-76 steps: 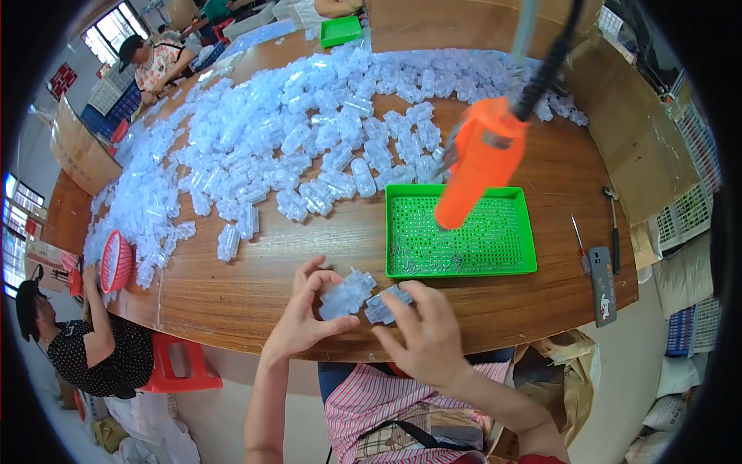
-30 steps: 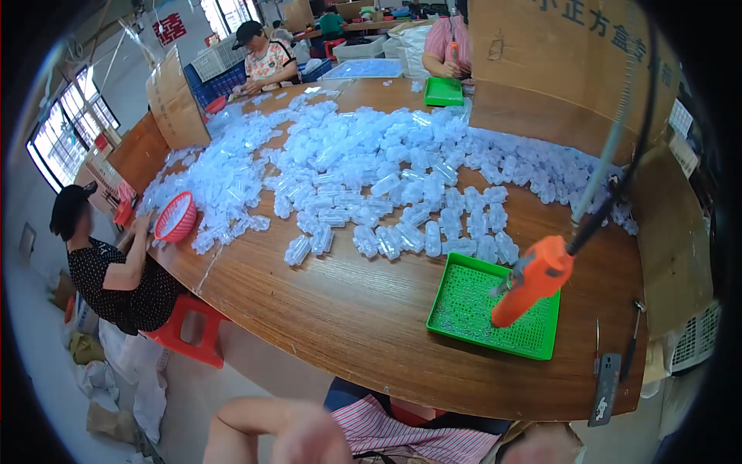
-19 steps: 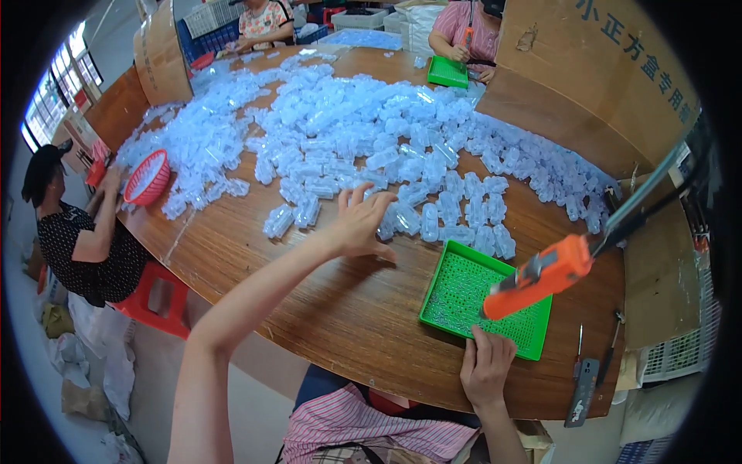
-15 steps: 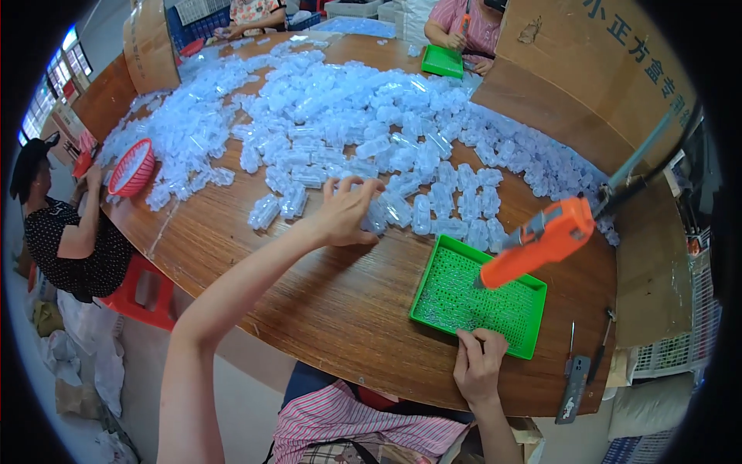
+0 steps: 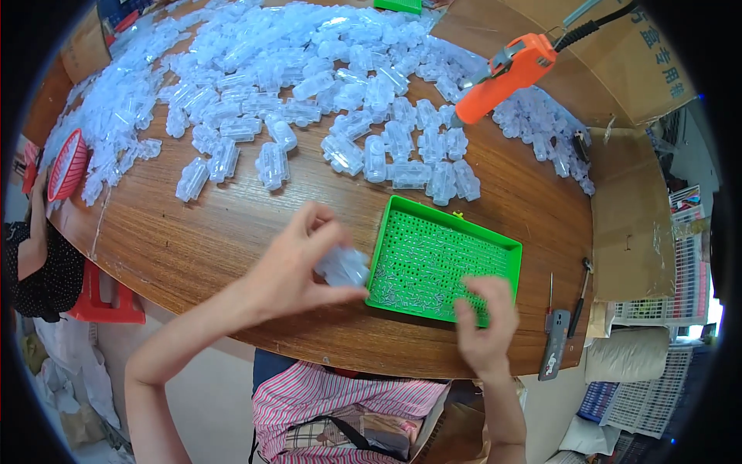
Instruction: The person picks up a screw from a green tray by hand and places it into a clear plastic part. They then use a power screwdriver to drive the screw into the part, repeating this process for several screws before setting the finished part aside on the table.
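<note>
A wooden table (image 5: pixel 193 247) bears a green tray (image 5: pixel 434 216). Over its near right part hovers the right hand (image 5: pixel 488 332), thumb and fingers parted. The left hand (image 5: pixel 290 267) grasps a clear plastic piece (image 5: pixel 342 268) just left of the tray: apparently a positioning step, whose next move calls for steadiness. The piece's visible end points traywards; blur leaves its long axis uncertain, perhaps sideways.

Bare tabletop (image 5: pixel 182 251) left of green tray (image 5: pixel 417 313), plastic pieces (image 5: pixel 270 85) heaped beyond, orange tool (image 5: pixel 506 77) hanging above

Tray (image 5: pixel 483 254) green; plastic pieces (image 5: pixel 273 165) pale blue; power tool (image 5: pixel 506 77) orange; cloth (image 5: pixel 282 398) pink-striped; basket (image 5: pixel 67 166) red.
</note>
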`<state>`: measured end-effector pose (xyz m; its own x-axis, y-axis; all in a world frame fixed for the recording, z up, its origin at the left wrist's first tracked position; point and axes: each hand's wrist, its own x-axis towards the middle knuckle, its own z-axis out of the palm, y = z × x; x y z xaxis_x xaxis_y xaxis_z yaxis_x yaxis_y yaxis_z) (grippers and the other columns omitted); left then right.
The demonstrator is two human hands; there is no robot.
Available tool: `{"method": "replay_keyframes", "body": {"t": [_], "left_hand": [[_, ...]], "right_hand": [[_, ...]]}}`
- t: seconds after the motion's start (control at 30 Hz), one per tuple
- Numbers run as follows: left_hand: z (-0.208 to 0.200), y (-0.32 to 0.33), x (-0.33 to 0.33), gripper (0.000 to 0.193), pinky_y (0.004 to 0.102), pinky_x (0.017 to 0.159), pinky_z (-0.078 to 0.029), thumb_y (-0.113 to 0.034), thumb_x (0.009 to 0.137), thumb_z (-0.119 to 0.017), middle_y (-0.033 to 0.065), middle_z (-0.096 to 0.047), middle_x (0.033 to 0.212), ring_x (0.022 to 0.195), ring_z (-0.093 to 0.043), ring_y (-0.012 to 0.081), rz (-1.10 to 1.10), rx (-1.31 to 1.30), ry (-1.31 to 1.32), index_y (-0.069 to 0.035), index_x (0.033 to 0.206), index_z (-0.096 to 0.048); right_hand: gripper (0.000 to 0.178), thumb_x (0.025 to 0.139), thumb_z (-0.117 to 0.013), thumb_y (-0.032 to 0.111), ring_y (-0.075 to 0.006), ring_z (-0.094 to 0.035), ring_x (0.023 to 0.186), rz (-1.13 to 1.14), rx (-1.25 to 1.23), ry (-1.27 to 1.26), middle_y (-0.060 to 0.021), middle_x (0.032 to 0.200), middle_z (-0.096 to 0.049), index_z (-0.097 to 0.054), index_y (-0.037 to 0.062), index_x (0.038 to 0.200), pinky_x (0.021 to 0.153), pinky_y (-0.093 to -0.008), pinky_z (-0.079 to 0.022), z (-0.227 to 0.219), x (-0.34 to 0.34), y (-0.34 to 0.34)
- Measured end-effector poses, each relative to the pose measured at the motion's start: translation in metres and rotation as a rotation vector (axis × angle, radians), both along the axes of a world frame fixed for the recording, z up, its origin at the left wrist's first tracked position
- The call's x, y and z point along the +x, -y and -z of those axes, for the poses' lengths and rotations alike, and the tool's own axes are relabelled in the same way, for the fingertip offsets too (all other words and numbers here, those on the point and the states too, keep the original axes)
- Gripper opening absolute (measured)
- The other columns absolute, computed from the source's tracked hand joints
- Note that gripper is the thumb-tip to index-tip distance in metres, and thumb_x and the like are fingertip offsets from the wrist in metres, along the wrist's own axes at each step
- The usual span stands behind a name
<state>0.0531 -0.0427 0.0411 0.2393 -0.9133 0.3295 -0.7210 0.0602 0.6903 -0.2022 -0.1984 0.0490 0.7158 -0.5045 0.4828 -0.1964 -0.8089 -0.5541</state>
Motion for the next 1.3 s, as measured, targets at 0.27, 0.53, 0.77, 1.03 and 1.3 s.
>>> {"method": "replay_keyframes", "body": {"t": [0.27,0.53,0.77,1.03,1.3], "left_hand": [[0.015,0.005,-0.063,0.066,0.0418,0.082,-0.047,-0.035,0.071,-0.084,0.0155,-0.054,0.102,0.094,-0.055,0.0338,0.041,-0.034,-0.201,-0.002,0.117,-0.049],[0.031,-0.002,-0.066,0.07,0.041,0.089,-0.044,-0.028,0.072,-0.085,0.0171,-0.052,0.111,0.104,-0.052,0.0341,0.046,-0.068,-0.288,-0.002,0.121,-0.044],[0.004,-0.032,-0.06,0.048,0.034,0.081,-0.05,-0.008,0.076,-0.079,0.0082,-0.06,0.095,0.088,-0.059,0.0208,-0.151,-0.028,-0.633,-0.004,0.115,-0.052],[-0.02,-0.027,-0.062,0.062,0.0406,0.079,-0.05,-0.012,0.05,-0.081,0.0066,-0.062,0.098,0.092,-0.06,0.0285,0.071,0.012,0.245,-0.011,0.11,-0.066],[0.019,0.001,-0.089,0.061,0.0391,0.074,-0.05,-0.013,0.07,-0.076,0.0128,-0.048,0.106,0.092,-0.056,0.0287,0.119,0.021,0.199,-0.015,0.129,-0.06]], "right_hand": [[0.072,0.09,-0.07,0.026,-0.0263,-0.042,0.131,0.171,0.298,0.401,-0.0183,0.143,-0.04,-0.033,-0.0005,0.145,0.108,-0.0406,-0.035,-0.073,0.096,0.082],[0.052,0.09,-0.071,0.024,-0.0155,-0.06,0.107,-0.162,0.567,0.441,-0.0086,0.115,-0.063,-0.051,0.0002,0.131,0.098,-0.0322,-0.045,-0.076,0.117,0.115],[0.037,0.089,-0.069,0.031,-0.0107,-0.06,0.082,-0.032,0.566,0.445,-0.0034,0.093,-0.064,-0.063,0.0013,0.11,0.075,-0.0272,-0.048,-0.065,0.1,0.071],[0.061,0.094,-0.045,0.055,-0.0156,-0.052,0.054,-0.201,0.725,0.398,-0.0069,0.062,-0.051,-0.051,-0.0044,0.107,0.052,-0.031,-0.048,-0.033,0.065,0.039],[0.079,0.085,-0.046,0.075,-0.0148,-0.048,0.051,-0.146,0.761,0.559,-0.0065,0.061,-0.05,-0.051,-0.0026,0.103,0.047,-0.0289,-0.044,-0.005,0.046,0.007]]}}
